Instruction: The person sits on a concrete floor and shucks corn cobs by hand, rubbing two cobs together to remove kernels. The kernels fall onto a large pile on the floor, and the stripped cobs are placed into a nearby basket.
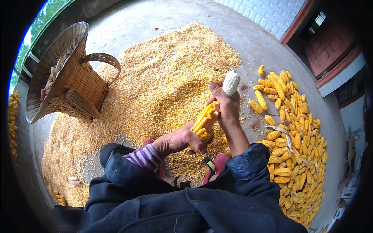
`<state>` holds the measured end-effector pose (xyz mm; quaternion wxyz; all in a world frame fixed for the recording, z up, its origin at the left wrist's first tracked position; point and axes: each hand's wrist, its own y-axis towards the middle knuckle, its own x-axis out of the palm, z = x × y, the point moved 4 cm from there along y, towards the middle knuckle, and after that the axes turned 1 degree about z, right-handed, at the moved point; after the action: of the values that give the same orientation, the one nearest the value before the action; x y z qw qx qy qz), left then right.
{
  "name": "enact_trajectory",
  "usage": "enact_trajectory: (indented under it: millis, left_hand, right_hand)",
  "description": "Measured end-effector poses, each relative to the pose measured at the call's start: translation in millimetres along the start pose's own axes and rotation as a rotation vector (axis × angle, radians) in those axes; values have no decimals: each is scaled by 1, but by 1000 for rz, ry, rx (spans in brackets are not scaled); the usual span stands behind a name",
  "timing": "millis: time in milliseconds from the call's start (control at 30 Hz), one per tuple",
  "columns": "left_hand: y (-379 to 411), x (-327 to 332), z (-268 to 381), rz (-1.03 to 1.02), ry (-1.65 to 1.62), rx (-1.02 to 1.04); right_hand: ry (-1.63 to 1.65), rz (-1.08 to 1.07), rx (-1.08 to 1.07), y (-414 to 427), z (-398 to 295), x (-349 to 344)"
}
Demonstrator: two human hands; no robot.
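Observation:
My left hand [191,138] is closed around a partly shelled yellow corn cob [202,119], which points up and to the right with a bare reddish strip along its right side. My right hand [227,102] holds a whitish bare corncob [231,83], its rounded end sticking up above the fist. The heel of my right hand meets the upper end of the yellow cob. Below both hands, loose corn kernels [163,87] lie spread in a wide heap on the floor, reaching around my feet.
A woven wicker basket [78,87] with a flared rim and bare cobs inside stands at the left on the kernels. A large pile of unshelled corn cobs [297,139] lies at the right. Two bare cobs [75,183] rest at the lower left. A reddish door [330,49] is at the upper right.

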<state>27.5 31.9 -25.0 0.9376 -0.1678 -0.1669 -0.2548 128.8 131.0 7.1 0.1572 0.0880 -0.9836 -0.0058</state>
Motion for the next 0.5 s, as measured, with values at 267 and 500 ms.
enact_trajectory:
  millis: [267,500]
  left_hand:
    - [3,-6,15,179,317,56]
    - [7,-18,14,412,551,131]
  right_hand:
    - [-49,-107,-7,9,-17,-12]
    - [-278,-312,-61,14,-22,-15]
